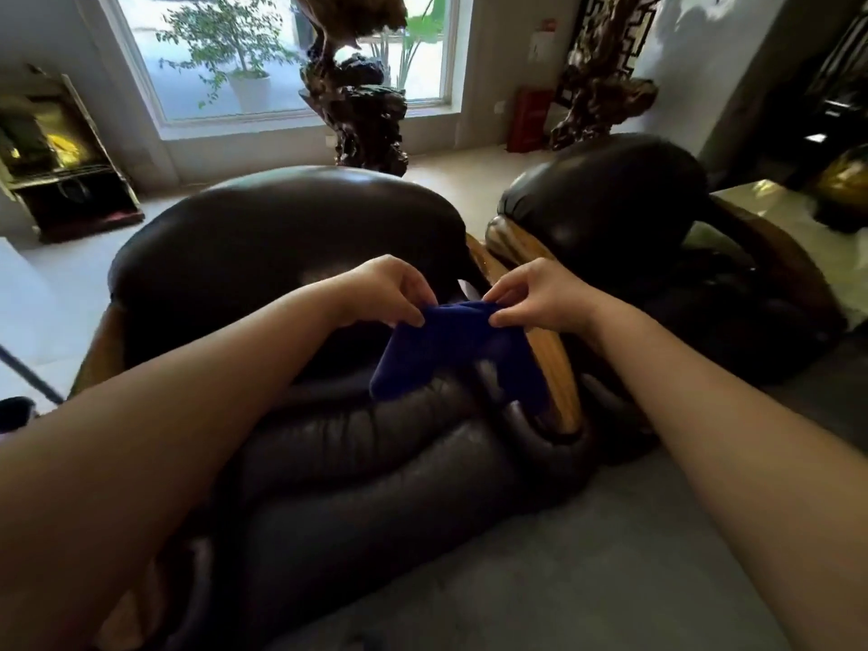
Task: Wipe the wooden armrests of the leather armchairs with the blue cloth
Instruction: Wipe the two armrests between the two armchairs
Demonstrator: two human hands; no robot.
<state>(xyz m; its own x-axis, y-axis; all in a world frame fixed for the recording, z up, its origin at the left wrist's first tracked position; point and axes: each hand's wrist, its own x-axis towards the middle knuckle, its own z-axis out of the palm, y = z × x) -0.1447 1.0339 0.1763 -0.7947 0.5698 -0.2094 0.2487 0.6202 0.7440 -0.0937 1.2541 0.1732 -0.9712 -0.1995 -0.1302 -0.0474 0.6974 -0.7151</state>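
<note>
Both-hand grip pinches blue cloth (451, 350) top edge; cloth hangs over armrest (552, 364).

In my view: cloth (451, 350), deep solid blue, no pattern. Near armchair (282, 246), glossy black-brown leather; its armrest (554, 364), honey-gold wood with darker grain streaks. Second armchair (610, 204), same dark leather, brown wood frame. Floor (587, 556), plain grey. Red box (528, 119) by the white-framed window (141, 77).
</note>
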